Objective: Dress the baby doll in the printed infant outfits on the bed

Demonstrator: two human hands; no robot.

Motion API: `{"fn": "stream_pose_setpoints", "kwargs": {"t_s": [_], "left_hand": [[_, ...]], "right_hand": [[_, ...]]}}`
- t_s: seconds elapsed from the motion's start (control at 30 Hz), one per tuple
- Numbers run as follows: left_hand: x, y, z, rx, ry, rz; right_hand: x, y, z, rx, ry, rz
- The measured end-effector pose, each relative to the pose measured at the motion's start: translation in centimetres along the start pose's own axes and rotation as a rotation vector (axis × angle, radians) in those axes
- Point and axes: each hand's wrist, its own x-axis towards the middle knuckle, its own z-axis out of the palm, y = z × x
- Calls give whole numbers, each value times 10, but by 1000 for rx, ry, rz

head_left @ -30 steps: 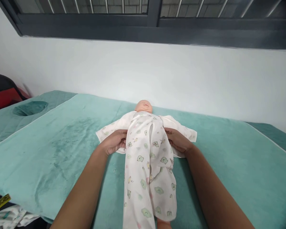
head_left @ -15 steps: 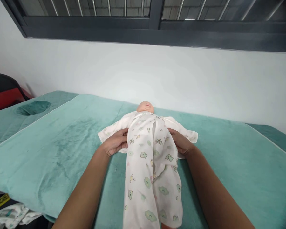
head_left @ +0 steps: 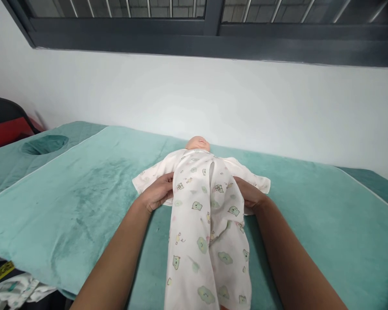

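Note:
A baby doll (head_left: 198,143) lies on its back on the green bed cover, its head toward the wall. It wears a white long-sleeved top (head_left: 163,169) with both sleeves spread out. White baby pants (head_left: 194,224) printed with green animals and clouds cover its trunk and legs and reach up close to the chin. At the left side of the pants, my left hand (head_left: 158,191) is closed with its fingertips on the cloth edge. On the other side, my right hand (head_left: 249,193) reaches behind the cloth, which hides its fingers.
The padded bed (head_left: 84,193) has a round hole (head_left: 45,145) at its far left. Beyond it stands a black and red chair (head_left: 8,125). Patterned cloth (head_left: 17,292) lies below the bed's left front edge. A white wall (head_left: 187,99) with a barred window rises behind.
My right hand has shifted slightly right, its fingers now further hidden by the pants. The cloth on that side has moved a little right with it. My left hand stays nearly in place.

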Motion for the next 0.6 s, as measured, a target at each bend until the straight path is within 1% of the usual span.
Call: {"fn": "stream_pose_setpoints", "kwargs": {"t_s": [0.17,0.3,0.37,0.47,0.6], "left_hand": [[0,-2,11,6,104,31],[5,-9,16,-51,197,127],[7,-11,16,-89,203,160],[6,-10,17,-142,171,137],[2,-6,20,-126,171,80]], "right_hand": [[-2,-4,11,32,75,-3],[1,-2,20,-17,156,-64],[2,-2,23,-43,208,-107],[2,-4,25,-100,261,-194],[1,-5,23,-233,261,-248]]}}
